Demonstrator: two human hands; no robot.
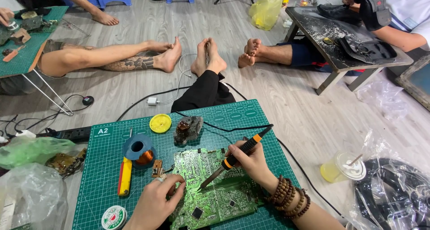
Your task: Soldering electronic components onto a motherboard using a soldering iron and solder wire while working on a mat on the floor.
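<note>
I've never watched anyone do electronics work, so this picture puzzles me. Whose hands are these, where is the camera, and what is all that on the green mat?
The camera sits on the person's head and looks down at their own two hands. The right hand holds a soldering iron, black with an orange collar, its tip on a green circuit board. The left hand rests on the board's edge. Both lie on a green cutting mat. Also there: a yellow disc, a coil of copper wire, a yellow-handled tool and a solder spool. Other people sit barefoot on the floor nearby.
</note>
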